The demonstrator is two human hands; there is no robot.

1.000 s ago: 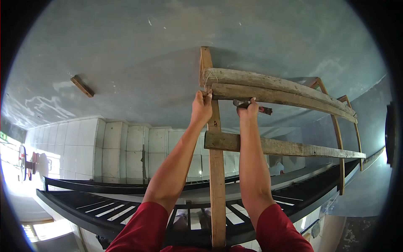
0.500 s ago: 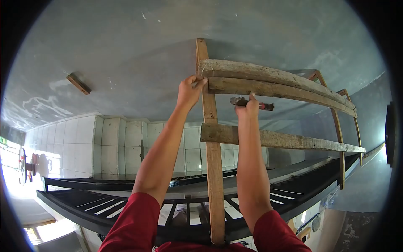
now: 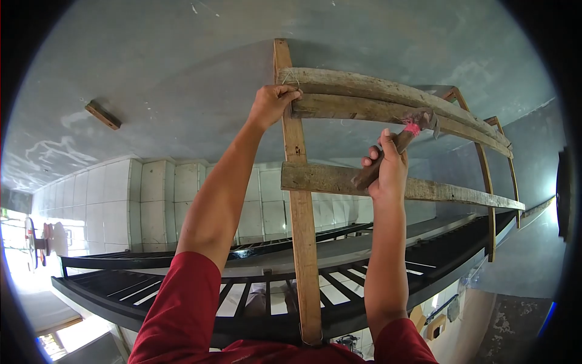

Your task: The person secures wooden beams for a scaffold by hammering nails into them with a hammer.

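My right hand (image 3: 393, 170) grips the wooden handle of a hammer (image 3: 405, 138), whose head, with a pink-red wrap below it, points up and right. The hammer is in front of the weathered planks. My left hand (image 3: 271, 107) is closed, fingertips pinched at the left end of the middle plank (image 3: 345, 107), where it crosses a wooden post (image 3: 303, 242); what is between the fingertips is too small to make out. A loop of thin wire (image 3: 291, 76) shows just above them, at the end of the top plank (image 3: 339, 80).
A lower plank (image 3: 327, 179) crosses the post too. More wooden uprights (image 3: 487, 182) support the planks at right. Below runs a black metal railing (image 3: 163, 288) with tiled floor beyond. A small wood block (image 3: 103, 115) sits on the grey wall (image 3: 182, 67).
My right hand has turned and swung the hammer from level to upright, moving right. My left hand stays at the plank end while the view shifts slightly.
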